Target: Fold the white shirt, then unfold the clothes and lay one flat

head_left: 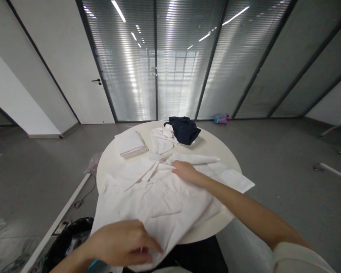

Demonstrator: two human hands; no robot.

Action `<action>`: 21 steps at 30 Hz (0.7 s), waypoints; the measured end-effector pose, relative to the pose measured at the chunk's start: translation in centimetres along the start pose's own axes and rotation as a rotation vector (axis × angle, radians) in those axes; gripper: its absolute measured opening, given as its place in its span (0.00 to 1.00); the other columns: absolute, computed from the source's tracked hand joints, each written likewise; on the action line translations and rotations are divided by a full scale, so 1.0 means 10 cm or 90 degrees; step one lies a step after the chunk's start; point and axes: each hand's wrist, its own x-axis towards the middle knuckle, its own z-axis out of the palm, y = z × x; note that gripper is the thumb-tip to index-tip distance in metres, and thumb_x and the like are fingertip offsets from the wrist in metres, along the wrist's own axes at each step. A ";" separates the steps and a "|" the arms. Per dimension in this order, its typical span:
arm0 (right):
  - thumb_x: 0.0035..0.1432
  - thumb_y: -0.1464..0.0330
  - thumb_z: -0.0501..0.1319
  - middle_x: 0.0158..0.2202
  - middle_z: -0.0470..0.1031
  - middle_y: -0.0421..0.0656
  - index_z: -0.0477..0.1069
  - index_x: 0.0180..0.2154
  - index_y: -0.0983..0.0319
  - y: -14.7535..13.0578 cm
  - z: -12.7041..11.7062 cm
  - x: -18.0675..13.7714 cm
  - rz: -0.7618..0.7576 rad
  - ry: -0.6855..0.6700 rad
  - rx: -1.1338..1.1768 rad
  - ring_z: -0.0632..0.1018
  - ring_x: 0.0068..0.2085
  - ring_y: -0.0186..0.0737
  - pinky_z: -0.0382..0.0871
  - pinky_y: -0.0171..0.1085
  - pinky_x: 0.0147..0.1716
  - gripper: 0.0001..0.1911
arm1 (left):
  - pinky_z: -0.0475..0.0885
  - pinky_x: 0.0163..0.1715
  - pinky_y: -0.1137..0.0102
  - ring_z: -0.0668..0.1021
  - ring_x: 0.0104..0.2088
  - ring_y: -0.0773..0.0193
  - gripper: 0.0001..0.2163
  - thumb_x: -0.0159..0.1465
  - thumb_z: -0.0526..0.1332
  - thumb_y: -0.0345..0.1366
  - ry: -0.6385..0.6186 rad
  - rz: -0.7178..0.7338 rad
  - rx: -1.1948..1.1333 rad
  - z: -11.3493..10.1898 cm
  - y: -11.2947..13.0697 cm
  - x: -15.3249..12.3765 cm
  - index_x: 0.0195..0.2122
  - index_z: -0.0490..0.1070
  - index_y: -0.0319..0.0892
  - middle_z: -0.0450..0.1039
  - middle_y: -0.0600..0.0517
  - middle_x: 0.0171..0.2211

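Where the round white table [220, 146] stands before you, one white garment [159, 201], wrinkled, lies spread over its near and middle part, hanging past the near edge and the right rim. Your right hand [184, 170]: on the garment near the table's middle, fingers bent against the fabric; whether they pinch it cannot be told. Your left hand [125, 242]: at the table's near edge, over the garment, fingers loosely curled; a grip on the cloth cannot be confirmed. Far left of the tabletop: one folded white cloth [132, 144]. Far side of the tabletop: one crumpled white cloth [161, 138]; one bunched navy cloth [184, 131], partly overlapping it. Floor beyond the table: one blue and red object [222, 118].
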 end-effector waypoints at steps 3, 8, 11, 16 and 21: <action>0.70 0.65 0.52 0.52 0.75 0.52 0.70 0.49 0.62 0.08 -0.28 0.00 0.001 0.054 0.065 0.75 0.53 0.50 0.66 0.41 0.49 0.12 | 0.65 0.23 0.70 0.82 0.28 0.57 0.09 0.64 0.65 0.32 -0.116 0.080 0.053 0.17 0.03 0.14 0.45 0.80 0.44 0.81 0.50 0.28; 0.70 0.62 0.51 0.35 0.72 0.43 0.64 0.35 0.60 0.15 -0.91 -0.13 -0.095 0.259 0.236 0.74 0.37 0.42 0.65 0.38 0.38 0.11 | 0.74 0.39 0.70 0.82 0.40 0.59 0.14 0.71 0.56 0.34 0.088 0.005 -0.003 -0.02 0.03 0.14 0.55 0.74 0.50 0.80 0.49 0.40; 0.68 0.55 0.54 0.29 0.65 0.38 0.60 0.30 0.58 0.03 -1.20 -0.28 -0.152 0.370 0.366 0.68 0.31 0.37 0.61 0.35 0.31 0.17 | 0.70 0.57 0.59 0.75 0.56 0.55 0.24 0.70 0.60 0.40 0.390 -0.049 0.009 -0.26 -0.04 0.22 0.67 0.59 0.55 0.69 0.46 0.57; 0.63 0.46 0.58 0.29 0.65 0.37 0.62 0.34 0.58 -0.37 -1.33 -0.48 -0.240 0.392 0.642 0.67 0.29 0.35 0.61 0.33 0.27 0.22 | 0.57 0.65 0.43 0.55 0.68 0.37 0.57 0.48 0.77 0.52 0.743 -0.079 0.164 -0.39 -0.18 0.63 0.72 0.42 0.53 0.44 0.38 0.66; 0.61 0.45 0.60 0.30 0.67 0.37 0.67 0.39 0.57 -0.68 -1.18 -0.60 -0.292 0.316 0.742 0.70 0.29 0.35 0.66 0.33 0.27 0.22 | 0.66 0.60 0.47 0.62 0.65 0.38 0.60 0.49 0.75 0.52 0.737 -0.011 0.028 -0.30 -0.22 0.95 0.72 0.34 0.47 0.50 0.35 0.66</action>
